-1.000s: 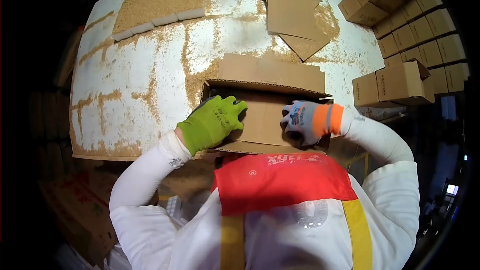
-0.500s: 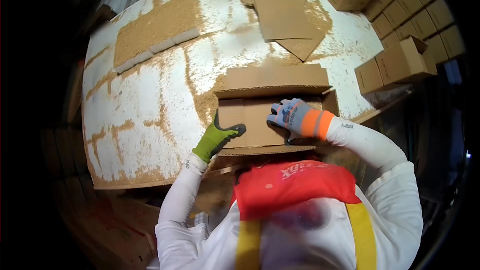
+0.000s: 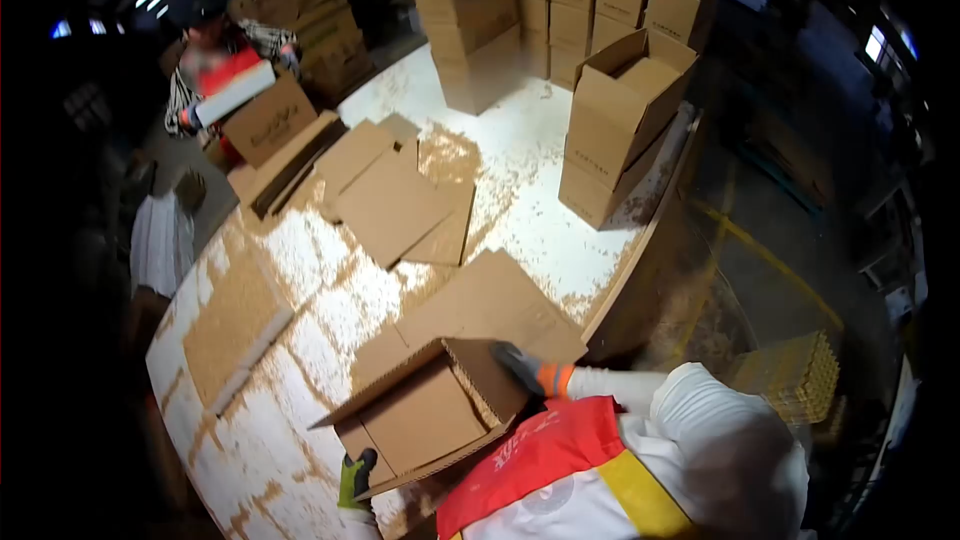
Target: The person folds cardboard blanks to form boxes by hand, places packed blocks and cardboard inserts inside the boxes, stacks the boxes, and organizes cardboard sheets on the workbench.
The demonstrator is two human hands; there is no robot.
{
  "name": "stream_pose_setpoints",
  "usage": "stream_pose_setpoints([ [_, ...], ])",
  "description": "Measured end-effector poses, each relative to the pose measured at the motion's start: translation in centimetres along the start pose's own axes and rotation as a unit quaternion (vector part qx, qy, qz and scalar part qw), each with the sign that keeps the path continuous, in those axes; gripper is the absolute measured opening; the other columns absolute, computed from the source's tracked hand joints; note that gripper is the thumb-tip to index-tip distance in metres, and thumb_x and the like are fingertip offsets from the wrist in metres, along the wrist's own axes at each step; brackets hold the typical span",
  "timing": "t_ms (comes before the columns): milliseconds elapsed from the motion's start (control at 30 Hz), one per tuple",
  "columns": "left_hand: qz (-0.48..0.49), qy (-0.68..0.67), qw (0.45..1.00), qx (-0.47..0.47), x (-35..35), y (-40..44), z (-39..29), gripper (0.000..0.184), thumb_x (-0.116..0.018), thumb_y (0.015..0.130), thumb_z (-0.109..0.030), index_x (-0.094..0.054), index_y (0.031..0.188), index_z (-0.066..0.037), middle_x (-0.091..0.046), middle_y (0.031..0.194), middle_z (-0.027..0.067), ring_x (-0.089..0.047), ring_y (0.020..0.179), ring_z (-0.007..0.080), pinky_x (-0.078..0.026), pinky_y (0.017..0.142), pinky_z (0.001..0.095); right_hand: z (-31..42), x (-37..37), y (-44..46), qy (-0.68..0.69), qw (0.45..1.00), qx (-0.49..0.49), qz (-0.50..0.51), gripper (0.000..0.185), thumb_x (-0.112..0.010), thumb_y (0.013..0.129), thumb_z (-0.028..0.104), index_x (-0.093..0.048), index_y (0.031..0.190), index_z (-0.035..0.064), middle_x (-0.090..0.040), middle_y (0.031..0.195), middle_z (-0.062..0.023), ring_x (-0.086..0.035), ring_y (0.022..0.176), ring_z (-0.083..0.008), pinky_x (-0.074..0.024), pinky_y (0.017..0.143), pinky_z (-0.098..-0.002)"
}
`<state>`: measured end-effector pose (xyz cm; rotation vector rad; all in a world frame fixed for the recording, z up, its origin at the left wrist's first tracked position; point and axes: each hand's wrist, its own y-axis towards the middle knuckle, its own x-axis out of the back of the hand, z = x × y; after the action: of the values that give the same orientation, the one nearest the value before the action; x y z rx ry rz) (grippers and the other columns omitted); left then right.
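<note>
An open cardboard box [image 3: 420, 418] sits tilted at the table's near edge, its long flaps spread and a flat cardboard piece inside. At its lower left corner my left hand [image 3: 357, 477], in a green and black glove, is closed on the box edge, with the thumb on the inner side. My right hand [image 3: 520, 370], in a grey glove with an orange cuff, holds the outer side of the box's right end; its fingers are blurred. Behind the box lies a flat cardboard sheet [image 3: 490, 295].
Flat cardboard pieces [image 3: 395, 205] lie on the dusty white table [image 3: 315, 325]. Cartons [image 3: 575, 0] are stacked at the back, and an open-topped carton [image 3: 630, 105] stands at the right edge. A co-worker [image 3: 215, 65] is at the far left, holding a white and red item.
The view has swung right and up. The box has turned and tilted. My left hand has moved to its lower corner, and my right hand has gone from inside the box to its outer right end.
</note>
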<state>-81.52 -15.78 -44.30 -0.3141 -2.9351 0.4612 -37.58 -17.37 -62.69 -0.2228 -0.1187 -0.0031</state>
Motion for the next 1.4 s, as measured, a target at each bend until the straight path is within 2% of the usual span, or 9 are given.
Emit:
stream_pose_setpoints([
  [133, -0.051, 0.06, 0.997, -0.009, -4.9, 2.2, -6.1, 0.03, -0.065, 0.092, -0.033, -0.061, 0.103, -0.005, -0.055, 0.085, -0.0029, -0.047, 0.075, 0.0076, -0.039, 0.063, 0.0262, 18.6, 5.9, 0.3, 0.304, 0.949, -0.004, -0.083, 0.039, -0.05, 0.1, 0.021, -0.049, 0.133, -0.0011, -0.049, 0.139, -0.0151, -0.044, 0.132, -0.0224, -0.0379, 0.108, -0.0335],
  [333, 0.074, -0.165, 0.972, -0.149, -29.6, 6.6, -29.5, 0.047, -0.045, 0.103, -0.038, -0.056, 0.128, 0.0, -0.06, 0.123, 0.0076, -0.056, 0.112, 0.0158, -0.042, 0.101, 0.0307, 36.3, 38.5, 3.5, -0.291, 0.836, 0.368, -0.283, 0.04, -0.051, 0.095, 0.011, -0.048, 0.133, -0.0002, -0.053, 0.132, -0.0178, -0.052, 0.123, -0.0284, -0.0472, 0.098, -0.0359],
  [467, 0.112, -0.094, 0.919, -0.367, -45.3, 15.4, -36.8, 0.048, -0.045, 0.103, -0.038, -0.058, 0.125, 0.002, -0.066, 0.111, 0.0069, -0.063, 0.098, 0.0147, -0.048, 0.088, 0.027, 41.4, 61.4, 3.8, -0.343, 0.754, 0.274, -0.489, 0.042, -0.049, 0.096, 0.014, -0.046, 0.135, 0.0001, -0.051, 0.134, -0.0169, -0.05, 0.125, -0.0281, -0.0446, 0.1, -0.0356],
  [600, 0.17, -0.163, 0.94, -0.248, -53.6, 13.3, -39.9, 0.045, -0.053, 0.1, -0.034, -0.055, 0.132, -0.003, -0.067, 0.11, 0.0019, -0.065, 0.092, 0.0132, -0.052, 0.075, 0.0222, 39.3, 73.1, 4.2, -0.328, 0.805, 0.109, -0.483, 0.044, -0.048, 0.097, 0.018, -0.044, 0.137, 0.0004, -0.05, 0.136, -0.0159, -0.048, 0.126, -0.0279, -0.042, 0.102, -0.0352],
  [833, 0.308, -0.176, 0.926, -0.132, -54.6, 15.0, -40.3, 0.061, -0.058, 0.096, -0.031, -0.036, 0.144, -0.001, -0.05, 0.136, 0.0158, -0.058, 0.115, 0.029, -0.059, 0.082, 0.0436, 34.2, 78.0, 5.5, -0.177, 0.907, 0.068, -0.376, 0.048, -0.045, 0.099, 0.024, -0.041, 0.141, 0.0009, -0.046, 0.14, -0.0142, -0.045, 0.129, -0.0274, -0.0374, 0.106, -0.0346],
  [1000, 0.281, 0.112, 0.909, -0.287, -54.4, 15.9, -41.3, 0.061, -0.058, 0.097, -0.019, -0.03, 0.148, -0.001, -0.049, 0.14, 0.0137, -0.064, 0.106, 0.0209, -0.06, 0.075, 0.0337, 28.6, 76.6, 7.0, -0.027, 0.937, 0.094, -0.335, 0.051, -0.043, 0.101, 0.029, -0.038, 0.143, 0.0013, -0.044, 0.143, -0.0129, -0.043, 0.131, -0.027, -0.0341, 0.109, -0.0342],
  [1100, 0.346, -0.192, 0.91, -0.125, -55.7, 14.8, -42.6, 0.062, -0.054, 0.099, -0.028, -0.027, 0.151, -0.005, -0.045, 0.145, 0.0104, -0.066, 0.101, 0.0203, -0.06, 0.072, 0.0308, 27.3, 77.6, 8.0, 0.08, 0.903, 0.17, -0.386, 0.053, -0.042, 0.101, 0.032, -0.037, 0.145, 0.0016, -0.043, 0.145, -0.0122, -0.042, 0.132, -0.0268, -0.0321, 0.11, -0.0339],
  [1267, 0.272, -0.056, 0.96, -0.045, -55.5, 16.3, -45.1, 0.066, -0.043, 0.101, -0.047, -0.014, 0.156, -0.024, -0.025, 0.157, 0.0112, -0.059, 0.111, 0.0309, -0.058, 0.071, 0.0314, 21.9, 75.2, 9.5, 0.295, 0.763, 0.362, -0.447, 0.056, -0.04, 0.103, 0.036, -0.034, 0.147, 0.002, -0.04, 0.148, -0.011, -0.04, 0.134, -0.0265, -0.0288, 0.113, -0.0335],
  [1400, 0.048, 0.136, 0.951, -0.273, -59.0, 18.3, -36.5, 0.071, -0.035, 0.099, -0.046, -0.015, 0.152, -0.004, -0.021, 0.154, 0.0238, -0.035, 0.13, 0.0396, -0.036, 0.104, 0.0471, 19.8, 68.2, 10.4, 0.39, 0.789, 0.276, -0.387, 0.061, -0.032, 0.105, 0.047, -0.025, 0.153, 0.0103, -0.029, 0.157, -0.0054, -0.028, 0.141, -0.0208, -0.0196, 0.118, -0.0329],
])
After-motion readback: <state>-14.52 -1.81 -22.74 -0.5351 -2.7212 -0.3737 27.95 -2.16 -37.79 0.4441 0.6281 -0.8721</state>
